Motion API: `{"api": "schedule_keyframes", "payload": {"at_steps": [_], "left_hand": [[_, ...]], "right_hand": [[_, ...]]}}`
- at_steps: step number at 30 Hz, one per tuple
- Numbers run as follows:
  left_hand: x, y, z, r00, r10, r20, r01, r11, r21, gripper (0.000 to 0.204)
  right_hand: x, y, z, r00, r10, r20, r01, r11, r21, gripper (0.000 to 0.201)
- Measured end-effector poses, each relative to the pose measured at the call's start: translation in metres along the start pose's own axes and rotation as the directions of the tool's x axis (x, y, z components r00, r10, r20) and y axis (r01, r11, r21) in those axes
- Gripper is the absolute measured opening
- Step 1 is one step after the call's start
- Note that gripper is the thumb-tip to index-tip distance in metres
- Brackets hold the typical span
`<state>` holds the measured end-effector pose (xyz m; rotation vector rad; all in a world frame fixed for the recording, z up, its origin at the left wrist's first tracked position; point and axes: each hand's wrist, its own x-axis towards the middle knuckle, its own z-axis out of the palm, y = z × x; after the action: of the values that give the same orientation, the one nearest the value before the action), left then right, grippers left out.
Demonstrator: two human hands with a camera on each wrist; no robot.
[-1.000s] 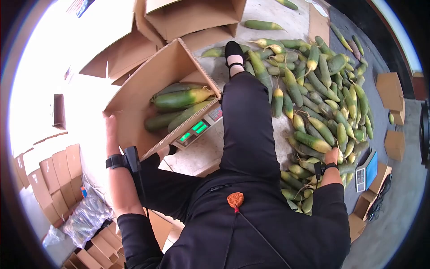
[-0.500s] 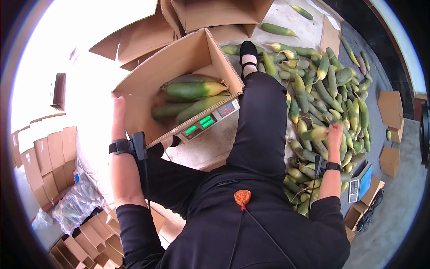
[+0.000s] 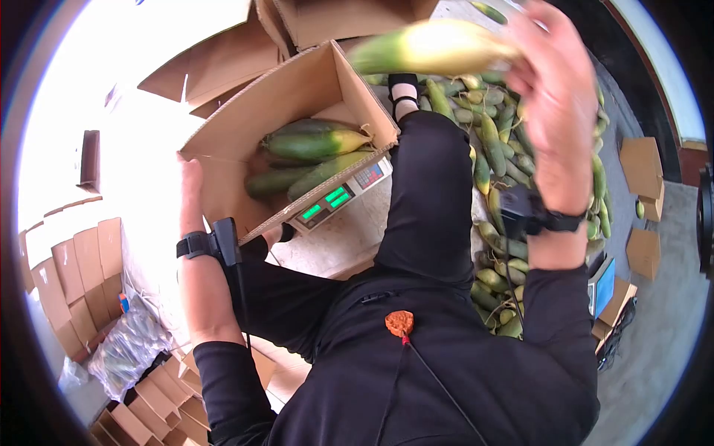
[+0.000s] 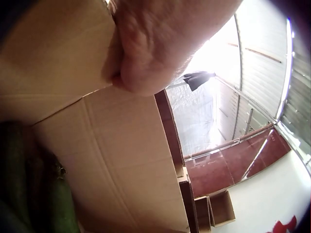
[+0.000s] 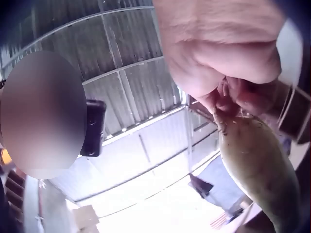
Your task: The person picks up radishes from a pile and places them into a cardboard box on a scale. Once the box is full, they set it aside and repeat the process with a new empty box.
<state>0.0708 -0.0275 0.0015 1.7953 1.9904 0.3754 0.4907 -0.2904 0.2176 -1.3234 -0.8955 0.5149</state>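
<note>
An open cardboard box (image 3: 245,123) holds several large green radishes (image 3: 316,143) and stands on a scale (image 3: 324,207) with lit green digits. My left hand (image 3: 191,186) grips the box's near-left edge; in the left wrist view the hand (image 4: 150,43) lies over the cardboard rim. My right hand (image 3: 550,82) is raised and pinches a green-and-pale radish (image 3: 439,46) by its root end, to the upper right of the box. In the right wrist view the fingers close round the tip of this radish (image 5: 257,160), which hangs below them.
A large pile of radishes (image 3: 491,141) covers the floor right of my leg. More open boxes (image 3: 216,70) stand behind the filled one. Folded cartons (image 3: 74,267) and a plastic bag (image 3: 130,353) lie at left. A second scale (image 3: 602,286) is at right.
My right hand has lifted a radish off the pile and swung it up and leftward, closer to the camera. My left hand has stayed at the box edge.
</note>
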Motion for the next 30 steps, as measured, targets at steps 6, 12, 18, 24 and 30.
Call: {"api": "schedule_keyframes", "payload": {"at_steps": [6,12,18,24,30], "left_hand": [[0.034,-0.035,-0.005,0.995,0.102,0.017,-0.102,0.994,0.027,0.065],[0.086,-0.097,0.022,0.96,0.28,-0.013,-0.277,0.954,0.11,0.049],[0.038,-0.033,-0.003,0.995,0.067,0.076,-0.055,0.986,-0.159,0.057],[0.056,-0.052,-0.004,0.992,0.122,0.046,-0.123,0.992,0.034,0.062],[0.093,-0.088,-0.009,0.862,0.367,0.35,-0.506,0.661,0.554,0.035]], "right_hand": [[-0.018,0.06,0.138,0.944,0.186,0.272,-0.218,0.972,0.091,0.024],[-0.068,0.11,0.177,0.493,0.358,0.793,-0.07,0.925,-0.374,0.016],[-0.038,0.082,0.087,0.756,0.095,0.648,0.017,0.986,-0.165,0.02],[-0.046,0.108,-0.065,0.873,0.415,0.257,-0.301,0.872,-0.386,0.02],[-0.168,0.225,-0.218,0.831,0.551,-0.072,-0.324,0.374,-0.869,0.019]]}}
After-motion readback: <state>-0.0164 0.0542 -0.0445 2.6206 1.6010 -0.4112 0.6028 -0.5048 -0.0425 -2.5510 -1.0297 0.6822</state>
